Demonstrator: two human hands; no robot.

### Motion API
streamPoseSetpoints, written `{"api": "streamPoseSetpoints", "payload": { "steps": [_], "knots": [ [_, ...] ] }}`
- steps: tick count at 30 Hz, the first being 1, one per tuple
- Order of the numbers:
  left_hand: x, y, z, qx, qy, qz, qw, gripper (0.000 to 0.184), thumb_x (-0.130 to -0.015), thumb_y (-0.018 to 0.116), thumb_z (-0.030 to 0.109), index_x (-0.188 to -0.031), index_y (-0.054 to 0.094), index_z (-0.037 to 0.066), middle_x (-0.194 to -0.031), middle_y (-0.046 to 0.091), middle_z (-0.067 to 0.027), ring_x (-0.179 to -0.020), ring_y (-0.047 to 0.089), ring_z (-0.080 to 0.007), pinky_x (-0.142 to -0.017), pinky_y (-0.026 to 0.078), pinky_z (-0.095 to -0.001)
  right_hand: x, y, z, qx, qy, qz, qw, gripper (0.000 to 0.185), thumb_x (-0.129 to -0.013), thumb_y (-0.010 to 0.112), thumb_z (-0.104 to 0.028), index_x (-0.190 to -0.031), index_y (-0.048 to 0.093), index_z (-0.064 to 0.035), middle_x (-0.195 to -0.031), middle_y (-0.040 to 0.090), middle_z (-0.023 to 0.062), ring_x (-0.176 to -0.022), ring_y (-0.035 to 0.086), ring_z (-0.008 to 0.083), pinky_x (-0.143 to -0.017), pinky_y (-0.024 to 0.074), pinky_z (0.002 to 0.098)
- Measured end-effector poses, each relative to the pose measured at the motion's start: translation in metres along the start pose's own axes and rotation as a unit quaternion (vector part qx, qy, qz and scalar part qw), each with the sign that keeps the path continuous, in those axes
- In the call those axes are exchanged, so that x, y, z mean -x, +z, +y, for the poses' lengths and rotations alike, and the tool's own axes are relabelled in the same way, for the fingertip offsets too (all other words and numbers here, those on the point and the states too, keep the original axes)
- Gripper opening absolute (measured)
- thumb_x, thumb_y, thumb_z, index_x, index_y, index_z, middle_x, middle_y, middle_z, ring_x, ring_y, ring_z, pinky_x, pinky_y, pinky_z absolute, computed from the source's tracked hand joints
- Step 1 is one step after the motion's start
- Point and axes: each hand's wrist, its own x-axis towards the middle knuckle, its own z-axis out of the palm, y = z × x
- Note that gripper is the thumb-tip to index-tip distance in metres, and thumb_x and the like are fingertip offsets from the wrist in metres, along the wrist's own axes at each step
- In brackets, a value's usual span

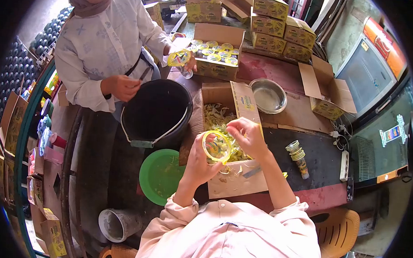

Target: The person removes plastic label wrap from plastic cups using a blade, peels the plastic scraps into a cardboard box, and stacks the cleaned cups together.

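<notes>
My left hand (197, 161) is wrapped round a clear plastic cup (211, 157) with a yellow rim, its open top tilted toward me. Beside the cup, my right hand (248, 136) is closed in a pinch; what its fingertips hold, if anything, I cannot make out. Both hands are over an open cardboard box (237, 90) with pale yellow-green scraps (216, 115) inside. On the box's near flap lie a few scraps and a flat blade-like piece (252, 172).
A co-worker's hand (189, 64) holds a yellow-lidded cup (179, 58) beyond a black bucket (157, 107). A green basin (160, 176) sits to my left. A metal bowl (267, 95), stacked cups (297, 159), a carton of lidded cups (216, 71) and stacked cartons (268, 24) surround the box.
</notes>
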Motion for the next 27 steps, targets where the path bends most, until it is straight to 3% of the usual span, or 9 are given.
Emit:
{"api": "streamPoseSetpoints", "payload": {
  "steps": [5, 8, 9, 12, 13, 16, 20, 22, 27],
  "knots": [
    [0.000, 0.008, 0.007, -0.069, 0.055, 0.024, 0.996, 0.069, -0.062, 0.075, 0.009, -0.117, 0.035, 0.004, -0.099, 0.052, -0.0133, -0.092, 0.054, -0.0275, -0.079, 0.045, -0.0354, 0.003, 0.012, -0.013, 0.098, -0.133, -0.009, 0.986, 0.020, -0.073, 0.069, -0.016, -0.089, 0.061, -0.0065, -0.076, 0.055, 0.0089, -0.065, 0.057, 0.0274, -0.059, 0.0476, 0.0361],
    [-0.002, -0.001, 0.020, 0.003, -0.034, -0.019, 0.999, 0.073, -0.059, 0.078, 0.012, -0.117, 0.034, 0.003, -0.099, 0.052, -0.0138, -0.090, 0.055, -0.0259, -0.078, 0.045, -0.0349, 0.008, 0.011, -0.006, 0.080, -0.226, -0.046, 0.970, 0.018, -0.075, 0.066, -0.013, -0.091, 0.060, -0.0076, -0.077, 0.055, 0.0092, -0.068, 0.058, 0.0276, -0.058, 0.0475, 0.0356],
    [-0.006, -0.007, 0.019, 0.036, -0.038, -0.048, 0.997, 0.068, -0.056, 0.081, 0.014, -0.110, 0.043, 0.001, -0.095, 0.056, -0.0119, -0.086, 0.058, -0.0191, -0.075, 0.047, -0.0313, 0.012, 0.012, -0.003, 0.091, -0.233, -0.065, 0.966, 0.015, -0.077, 0.063, -0.011, -0.091, 0.060, -0.0065, -0.078, 0.055, 0.0083, -0.069, 0.058, 0.0272, -0.059, 0.0479, 0.0351],
    [-0.010, -0.007, 0.012, 0.106, -0.035, -0.181, 0.977, 0.054, -0.056, 0.081, 0.013, -0.099, 0.051, -0.001, -0.088, 0.060, -0.0095, -0.082, 0.058, -0.0124, -0.073, 0.048, -0.0277, 0.016, 0.010, -0.013, 0.167, -0.286, -0.064, 0.941, 0.017, -0.077, 0.063, -0.014, -0.091, 0.060, -0.0041, -0.078, 0.056, 0.0076, -0.069, 0.058, 0.0263, -0.060, 0.0487, 0.0351],
    [-0.011, -0.007, 0.016, 0.126, -0.044, -0.168, 0.977, 0.044, -0.058, 0.079, 0.012, -0.092, 0.055, -0.002, -0.082, 0.062, -0.0067, -0.076, 0.059, -0.0097, -0.071, 0.049, -0.0260, 0.017, 0.010, -0.013, 0.203, -0.301, -0.039, 0.931, 0.017, -0.074, 0.064, -0.018, -0.083, 0.059, -0.0045, -0.076, 0.055, 0.0051, -0.069, 0.058, 0.0224, -0.060, 0.0490, 0.0335],
    [-0.006, -0.001, 0.013, 0.115, -0.047, -0.174, 0.977, 0.040, -0.058, 0.076, 0.016, -0.088, 0.054, -0.001, -0.077, 0.062, -0.0115, -0.067, 0.062, -0.0203, -0.064, 0.049, -0.0306, 0.018, 0.006, -0.021, 0.321, -0.349, -0.038, 0.880, 0.017, -0.069, 0.065, -0.021, -0.074, 0.056, -0.0079, -0.072, 0.052, 0.0028, -0.067, 0.058, 0.0180, -0.058, 0.0481, 0.0307],
    [-0.005, -0.003, 0.017, 0.102, -0.040, -0.199, 0.974, 0.037, -0.058, 0.076, 0.015, -0.086, 0.056, 0.000, -0.078, 0.062, -0.0109, -0.068, 0.061, -0.0182, -0.065, 0.049, -0.0303, 0.016, -0.001, -0.026, 0.373, -0.400, -0.055, 0.835, 0.019, -0.067, 0.064, -0.026, -0.069, 0.054, -0.0106, -0.071, 0.051, 0.0012, -0.067, 0.055, 0.0142, -0.056, 0.0439, 0.0273],
    [-0.004, -0.004, 0.017, 0.080, -0.012, -0.197, 0.977, 0.033, -0.058, 0.077, 0.013, -0.083, 0.061, -0.001, -0.079, 0.064, -0.0099, -0.070, 0.062, -0.0140, -0.064, 0.050, -0.0286, 0.016, -0.002, -0.028, 0.374, -0.399, -0.066, 0.835, 0.019, -0.068, 0.064, -0.027, -0.069, 0.054, -0.0108, -0.072, 0.051, 0.0013, -0.068, 0.055, 0.0141, -0.056, 0.0431, 0.0271],
    [-0.006, -0.009, 0.026, 0.084, -0.001, -0.212, 0.974, 0.032, -0.055, 0.077, 0.014, -0.082, 0.063, 0.000, -0.080, 0.065, -0.0111, -0.070, 0.063, -0.0210, -0.065, 0.050, -0.0308, 0.016, -0.002, -0.027, 0.358, -0.386, -0.088, 0.846, 0.021, -0.071, 0.061, -0.029, -0.071, 0.053, -0.0099, -0.075, 0.051, 0.0025, -0.068, 0.056, 0.0162, -0.058, 0.0449, 0.0289]
  ]
}}
